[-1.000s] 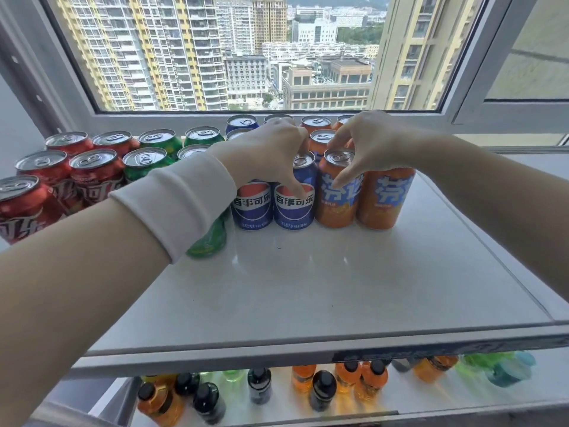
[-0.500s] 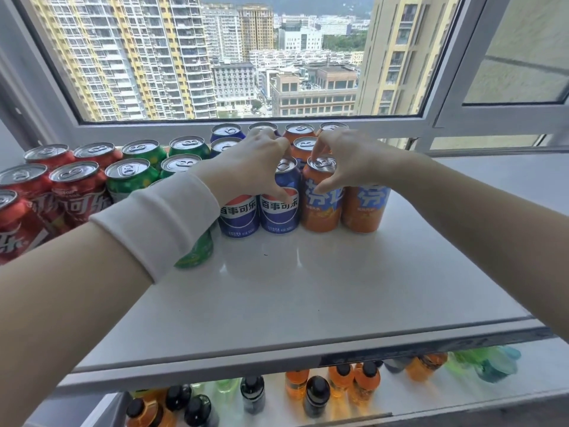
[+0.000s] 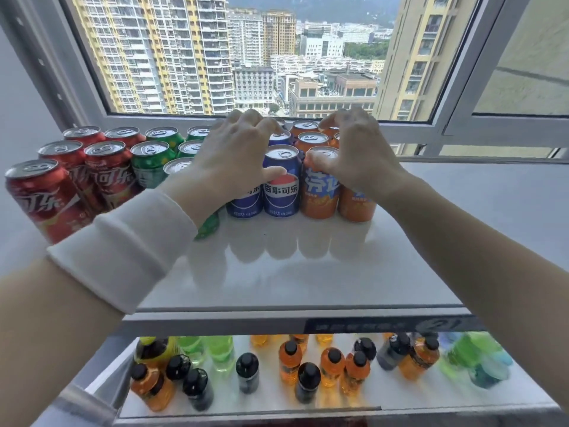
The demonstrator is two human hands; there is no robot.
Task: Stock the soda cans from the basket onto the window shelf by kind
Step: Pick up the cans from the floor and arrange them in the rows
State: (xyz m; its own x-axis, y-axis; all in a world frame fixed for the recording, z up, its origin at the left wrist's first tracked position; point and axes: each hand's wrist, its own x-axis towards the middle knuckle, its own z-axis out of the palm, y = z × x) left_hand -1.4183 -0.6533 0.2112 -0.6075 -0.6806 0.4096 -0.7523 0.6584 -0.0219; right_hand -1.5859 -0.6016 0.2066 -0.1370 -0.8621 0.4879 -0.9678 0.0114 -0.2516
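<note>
Your left hand [image 3: 234, 155] arches over the blue Pepsi cans [image 3: 281, 186], with the fingers curled down onto their tops and the thumb laid across the face of the front can. Your right hand [image 3: 354, 149] cups the orange Fanta cans [image 3: 320, 192] just beside them, fingers curled over the rear tops and thumb against the rim of the front left can. All cans stand upright on the white window shelf [image 3: 292, 272], grouped by colour: red Coca-Cola cans [image 3: 43, 195] at the left, then green cans [image 3: 151, 161], then blue, then orange. The rows run back to the window frame [image 3: 400, 134]. A white sleeve [image 3: 123, 251] covers your left wrist. Bottles [image 3: 292, 359] stand on the lower shelf [image 3: 400, 396]
</note>
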